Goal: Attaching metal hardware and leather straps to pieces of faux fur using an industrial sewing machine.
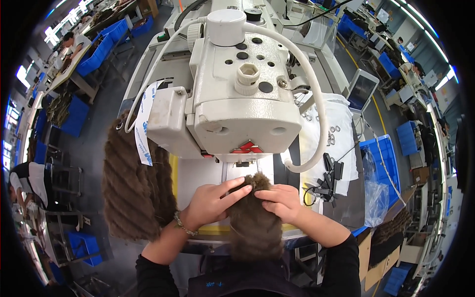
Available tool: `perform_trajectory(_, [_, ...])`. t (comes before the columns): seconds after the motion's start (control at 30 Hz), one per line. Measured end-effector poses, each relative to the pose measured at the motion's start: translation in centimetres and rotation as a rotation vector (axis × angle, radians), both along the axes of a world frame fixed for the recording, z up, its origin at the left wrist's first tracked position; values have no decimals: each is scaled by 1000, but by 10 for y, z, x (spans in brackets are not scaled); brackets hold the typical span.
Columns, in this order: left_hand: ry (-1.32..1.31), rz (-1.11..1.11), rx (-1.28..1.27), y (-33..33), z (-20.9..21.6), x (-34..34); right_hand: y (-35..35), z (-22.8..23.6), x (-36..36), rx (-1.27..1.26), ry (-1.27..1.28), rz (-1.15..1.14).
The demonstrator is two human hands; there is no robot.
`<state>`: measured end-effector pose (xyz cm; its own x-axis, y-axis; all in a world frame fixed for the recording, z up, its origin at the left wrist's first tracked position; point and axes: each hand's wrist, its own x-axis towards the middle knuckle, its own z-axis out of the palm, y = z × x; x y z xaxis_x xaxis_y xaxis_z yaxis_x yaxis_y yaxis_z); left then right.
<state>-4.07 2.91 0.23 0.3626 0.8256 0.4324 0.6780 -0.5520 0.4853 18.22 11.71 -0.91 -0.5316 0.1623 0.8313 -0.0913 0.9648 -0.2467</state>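
Observation:
A strip of brown fur (pixel 256 230) lies below the head of a large white sewing machine (pixel 245 119) and hangs over the table's front edge toward me. My left hand (pixel 210 202) grips the far end of the fur from the left, its fingers reaching over the top. From the right, my right hand (pixel 283 200) holds the same end, with fingers bent on the pile. Both sets of fingertips nearly meet just in front of the machine's needle area. The undersides of the fur and my thumbs are partly hidden.
More brown fur (pixel 133 193) drapes over the table's left side. To the right are a white cloth (pixel 331 133) with several metal rings, black clips (pixel 327 180), a tablet-like screen (pixel 362 90) and a blue bin (pixel 383 158). A white hose (pixel 319 114) loops beside the machine.

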Motion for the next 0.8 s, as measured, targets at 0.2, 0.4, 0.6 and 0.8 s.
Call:
perform_trajectory(0.2, [-60,-16,150,2,-13,-5,-2,-3,-5,-57,-208,-125])
perform_trajectory(0.4, [147,-72,5,6,-10,-12,2,-7,-2,32,-507,-144])
perform_trajectory(0.6, [292,-78,-25,9,6,-6,1,7,-4,-80,-633,-26])
perform_trajectory(0.8, [287,39,90,1,-3,13,0,10,-2,-192,-701,4])
